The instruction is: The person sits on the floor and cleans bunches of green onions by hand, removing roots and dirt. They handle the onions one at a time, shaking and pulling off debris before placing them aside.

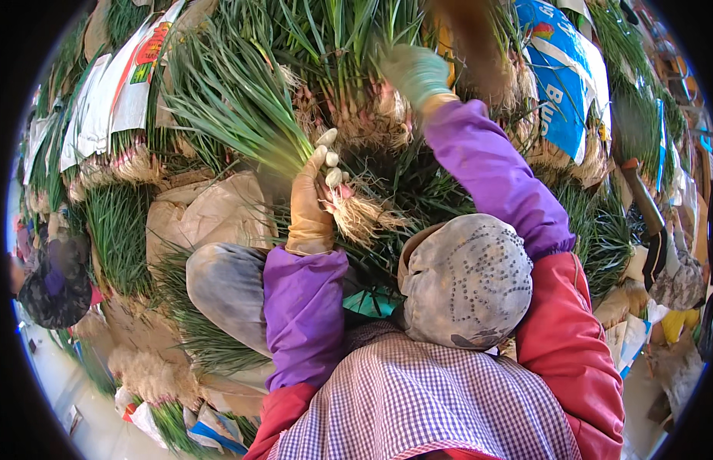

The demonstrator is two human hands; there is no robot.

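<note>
My left hand, in a tan rubber glove, grips a bunch of young allium plants, likely green garlic. Their long leaves fan to the upper left, and pinkish bulbs with pale, stringy roots stick out past my fingers. My right hand, in a green glove, is blurred by motion beside a standing mass of similar plants. Its fingers are partly lost among the leaves, so whether they hold anything does not show. Loose green leaves lie between my arms, in front of my knees.
A brown sack lies left of my left forearm. White printed sacking and a blue printed sack cover more bundles. My bent knees are close below my hands. Other people are at both sides. A dark blur hides part of the top.
</note>
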